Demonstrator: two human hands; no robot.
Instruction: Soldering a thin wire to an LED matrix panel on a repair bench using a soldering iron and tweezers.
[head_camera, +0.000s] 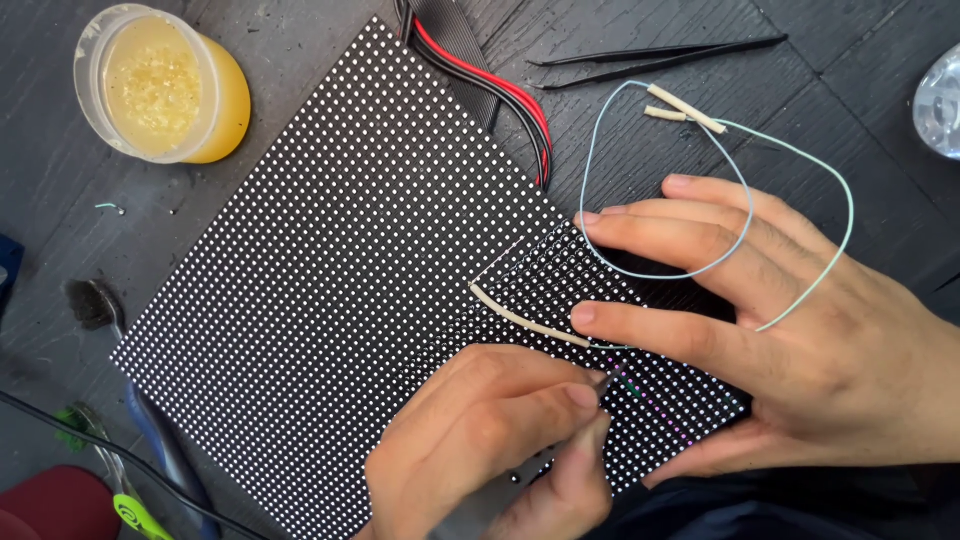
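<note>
Dark wooden table (300, 40) carried everything. Black LED matrix panel (330, 270) with a grid of white dots lay flat and turned diamond-wise at the middle. Right hand (790, 330) rested on the panel's right corner, fingers spread flat and open, pressing it down; a thin pale-blue wire loop (745, 215) ran over those fingers. Left hand (490, 440) sat at the panel's lower edge, fingers pinched shut on a thin tool, too little visible to name it, tip touching the panel by the right index finger. Jar of yellow flux (160, 85) stood open at upper left. Red-black ribbon cable (480, 70) left the panel's top corner. Black tweezers (660, 60) lay beyond, near the wire's tinned ends (680, 105).
</note>
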